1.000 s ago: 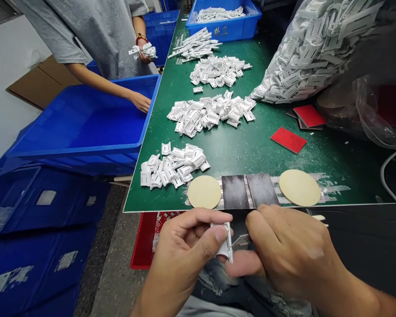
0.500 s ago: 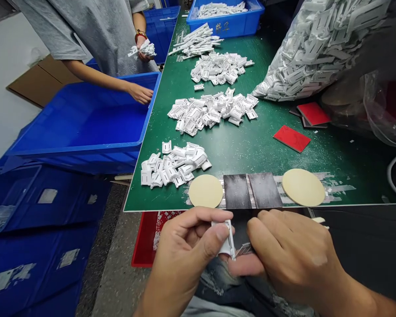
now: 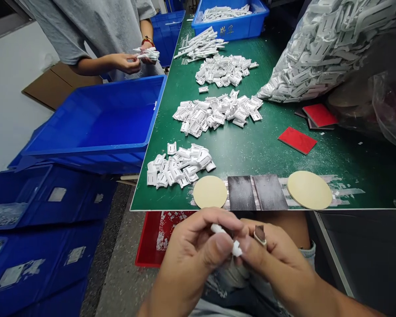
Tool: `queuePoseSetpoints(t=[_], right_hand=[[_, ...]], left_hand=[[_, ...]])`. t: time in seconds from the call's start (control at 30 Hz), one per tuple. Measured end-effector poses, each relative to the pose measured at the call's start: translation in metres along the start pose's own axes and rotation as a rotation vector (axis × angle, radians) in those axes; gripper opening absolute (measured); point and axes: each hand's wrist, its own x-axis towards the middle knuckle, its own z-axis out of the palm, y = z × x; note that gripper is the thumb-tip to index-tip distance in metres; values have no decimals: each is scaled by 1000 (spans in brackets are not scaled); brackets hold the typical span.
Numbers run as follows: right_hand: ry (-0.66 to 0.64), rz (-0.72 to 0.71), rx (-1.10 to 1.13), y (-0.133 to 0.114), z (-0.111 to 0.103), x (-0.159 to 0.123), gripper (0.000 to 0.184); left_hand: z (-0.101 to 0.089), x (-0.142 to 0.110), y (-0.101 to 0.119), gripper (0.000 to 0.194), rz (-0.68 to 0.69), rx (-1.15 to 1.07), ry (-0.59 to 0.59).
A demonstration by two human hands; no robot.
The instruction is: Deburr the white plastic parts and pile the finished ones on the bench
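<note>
Just beyond the table's front edge, my left hand (image 3: 201,251) pinches a small white plastic part (image 3: 236,249) between thumb and fingers; much of the part is hidden. My right hand (image 3: 277,255) is closed against it, its fingertips touching the part's near end. From the right fist sticks the end of a small tool (image 3: 260,234), pale with a brown tip; the rest of it is covered. Similar white parts lie in a nearby pile (image 3: 181,165) on the green table (image 3: 244,154).
Two cream discs (image 3: 210,192) and dark abrasive-looking pads (image 3: 241,193) line the table edge. Behind are more piles (image 3: 218,114), red pads (image 3: 297,140) and a clear bag of parts (image 3: 317,57). A red bin (image 3: 148,246) sits below. A co-worker (image 3: 95,35) stands by a blue bin (image 3: 89,147).
My right hand has turned over and closed in on the part, so the tool's end now points up. The part has tilted in my left hand. The co-worker's hand has left the bin.
</note>
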Motion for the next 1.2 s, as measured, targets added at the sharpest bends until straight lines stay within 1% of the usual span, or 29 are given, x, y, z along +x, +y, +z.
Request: queuePoseSetpoints(t=[0.07, 0.13, 0.17, 0.23, 0.3, 0.37, 0.4, 0.47, 0.6, 0.8, 0.97, 1.2], right_hand=[[8, -99, -154, -4, -1, 0, 25], [56, -287, -364, -9, -5, 1, 18], [87, -392, -471, -11, -8, 1, 18], [161, -563, -701, -14, -12, 2, 27], [223, -642, -926, -15, -14, 4, 42], [255, -665, -1095, -13, -15, 5, 52], [258, -669, -1145, -12, -14, 6, 54], [267, -682, -1202, -10, -13, 7, 56], [281, -685, -1287, -8, -12, 9, 56], [309, -664, -1309, -8, -13, 9, 55], [292, -634, -1303, -5, -13, 6, 54], [318, -658, -1325, -3, -13, 4, 54]], left_hand=[[-2, 1, -1, 17, -65, -97, -23], [-3, 2, -3, 18, -78, -152, -14], [-3, 3, -3, 17, -76, -164, -3], [-4, 4, -3, 19, -71, -133, 24], [-4, 4, -3, 23, -54, -40, 38], [-4, 3, -2, 27, -39, 59, 45], [-4, 3, -1, 29, -31, 97, 51], [-3, 1, -1, 31, -26, 133, 57], [-1, 0, -1, 34, -52, 115, 55], [1, 1, -2, 34, -61, 100, 65], [1, 0, -4, 33, -55, 97, 87], [3, 1, -4, 34, -72, 83, 101]])
